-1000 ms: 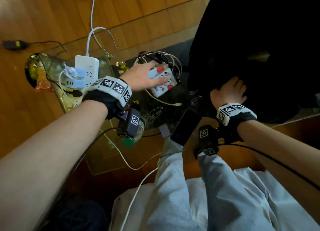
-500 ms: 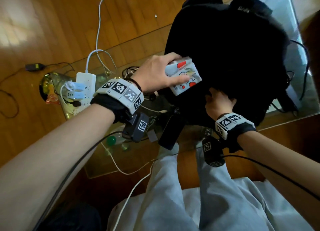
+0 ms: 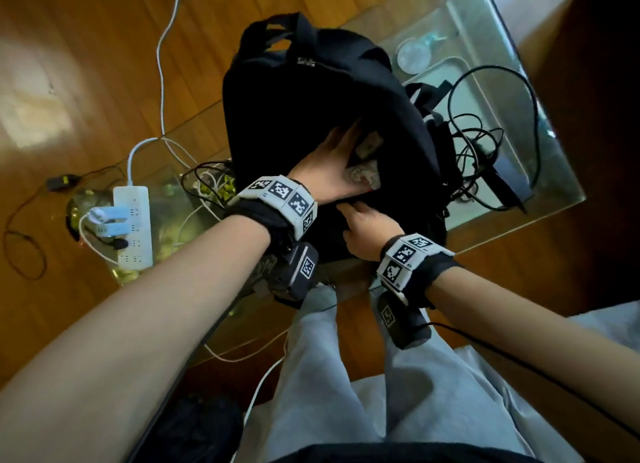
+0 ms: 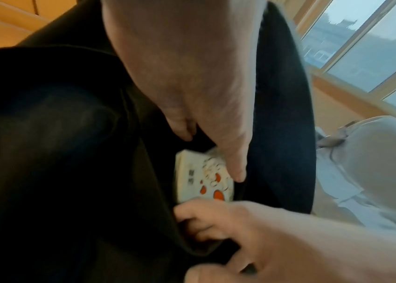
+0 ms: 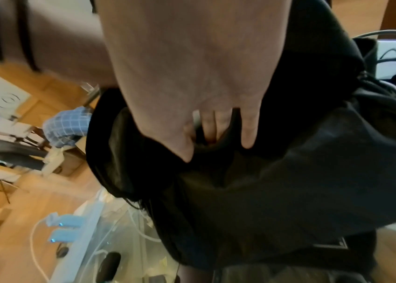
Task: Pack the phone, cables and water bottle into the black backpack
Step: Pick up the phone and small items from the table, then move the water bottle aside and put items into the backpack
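Note:
The black backpack point(image 3: 311, 91) stands on the glass table, its top opening facing me. My left hand point(image 3: 332, 171) reaches into the opening with fingers extended. A white device with red markings point(image 3: 363, 178) lies inside the bag just past the fingertips point(image 4: 238, 172), and the same white device point(image 4: 204, 178) shows two ports on its side. My right hand point(image 3: 367, 227) pinches the near edge of the opening, thumb outside and fingers inside, as the right wrist view shows of the hand point(image 5: 216, 149). Black cables point(image 3: 485, 143) lie tangled right of the bag. No water bottle is in view.
A white power strip point(image 3: 133, 227) with blue plugs sits at the left of the glass table point(image 3: 540, 171), with white and black cables point(image 3: 207, 182) beside it. A round clear lid point(image 3: 414, 57) lies behind the bag. My grey-trousered knees are below the table edge.
My left hand lifted the white device from the table's left side and carried it right, into the backpack's opening. The right hand kept hold of the bag's edge.

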Available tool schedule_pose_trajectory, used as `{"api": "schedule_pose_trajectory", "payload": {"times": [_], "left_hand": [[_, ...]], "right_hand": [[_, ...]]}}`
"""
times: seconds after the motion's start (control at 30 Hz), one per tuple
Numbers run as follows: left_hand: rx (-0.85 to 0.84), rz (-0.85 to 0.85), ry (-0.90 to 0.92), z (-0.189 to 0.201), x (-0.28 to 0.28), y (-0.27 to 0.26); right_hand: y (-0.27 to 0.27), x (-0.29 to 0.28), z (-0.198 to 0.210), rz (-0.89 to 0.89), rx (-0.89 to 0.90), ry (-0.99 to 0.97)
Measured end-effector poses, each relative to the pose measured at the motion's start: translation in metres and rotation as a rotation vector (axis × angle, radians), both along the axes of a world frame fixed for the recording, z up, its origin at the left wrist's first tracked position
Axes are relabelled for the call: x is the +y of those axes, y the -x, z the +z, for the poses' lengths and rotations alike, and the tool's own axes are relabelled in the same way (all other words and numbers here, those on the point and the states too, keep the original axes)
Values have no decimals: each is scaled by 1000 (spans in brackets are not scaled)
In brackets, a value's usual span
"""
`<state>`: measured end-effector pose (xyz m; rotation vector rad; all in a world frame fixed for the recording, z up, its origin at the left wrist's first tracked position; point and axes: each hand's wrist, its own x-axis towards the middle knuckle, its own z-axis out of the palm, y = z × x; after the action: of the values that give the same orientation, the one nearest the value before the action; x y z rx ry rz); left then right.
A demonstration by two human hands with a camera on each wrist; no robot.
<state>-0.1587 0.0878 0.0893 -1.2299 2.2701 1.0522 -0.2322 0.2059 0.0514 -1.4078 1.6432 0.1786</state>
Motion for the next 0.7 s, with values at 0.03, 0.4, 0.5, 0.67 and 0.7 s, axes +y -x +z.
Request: {"api": "schedule_pose_trajectory", "payload": {"times": [0.03,0.4,0.5,0.67,0.7], "left_hand": [[-48,10,-38,-5,2,1],[-361,-298,133,-20,33,-14],[-271,-264,237,-17,36,-16],[-89,-175,409,16,37,-26],[-65,-135,416,22,39,-29]], "right_hand": [[6,-1,-1,19,-18,-16],[52,8,-10,110,174,315],[68,1,-9,15,218,433],[80,-19,23,-115,102,541],[82,-18,29,-121,117,576]]}}
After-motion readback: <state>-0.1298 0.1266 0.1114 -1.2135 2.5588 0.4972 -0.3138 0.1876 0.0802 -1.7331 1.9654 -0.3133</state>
